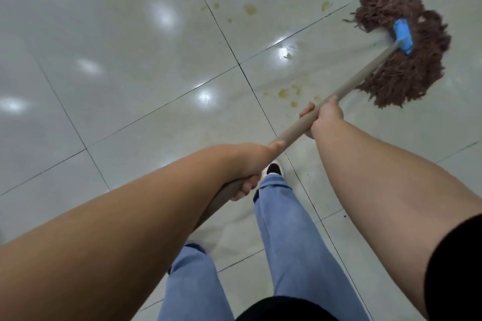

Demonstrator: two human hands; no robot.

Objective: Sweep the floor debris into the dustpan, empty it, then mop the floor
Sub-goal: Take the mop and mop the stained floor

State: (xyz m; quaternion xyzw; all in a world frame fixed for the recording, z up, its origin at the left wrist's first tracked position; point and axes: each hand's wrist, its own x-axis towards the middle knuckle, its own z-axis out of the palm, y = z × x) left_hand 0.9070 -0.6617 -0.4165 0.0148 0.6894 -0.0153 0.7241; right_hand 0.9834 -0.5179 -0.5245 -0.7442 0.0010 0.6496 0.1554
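A mop with a spread head of reddish-brown yarn strands (pixel 407 60) lies flat on the glossy pale grey tiled floor (pixel 117 65) toward its far right part, clamped by a bright blue plastic bracket (pixel 403 36) to a long beige pole (pixel 352 86). The pole slants back from the head toward the person. The right hand (pixel 324 118) is wrapped around the pole nearer the head, fingers curled under it; the left hand (pixel 250 167) grips the pole lower down, fingers closed round it. Yellowish-brown stains (pixel 250 9) dot the tiles just beside the mop head and ahead of the right hand. Below the hands are light blue denim trouser legs (pixel 287 229) and a white-and-black shoe (pixel 273 168) on the floor.
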